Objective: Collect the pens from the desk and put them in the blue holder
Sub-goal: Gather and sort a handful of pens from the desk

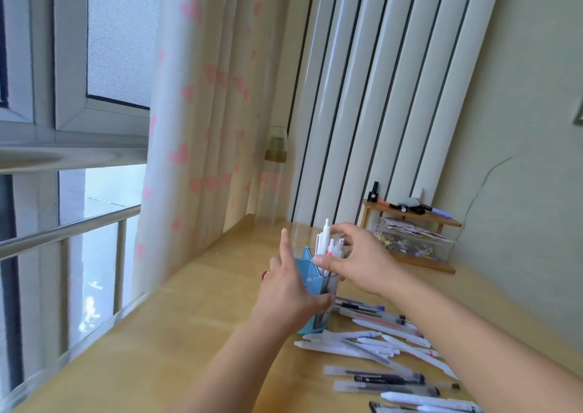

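The left hand (288, 289) is covering most of the blue holder (310, 299); the right hand (356, 262) is hiding the lower shafts of the white pens (326, 242) standing in it. The bottom edge is cutting off the nearest loose pens (426, 404); motion blur is smearing the clear box (413, 243), its contents unreadable.

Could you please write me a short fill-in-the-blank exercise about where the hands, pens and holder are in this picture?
1. The left hand grips the side of the ____ holder.
2. The right hand holds white pens standing in the ____.
3. The loose pens not yet collected lie on the ____.
4. The wooden shelf stands against the wall on the person's ____ side.

Missing words: blue; holder; desk; right
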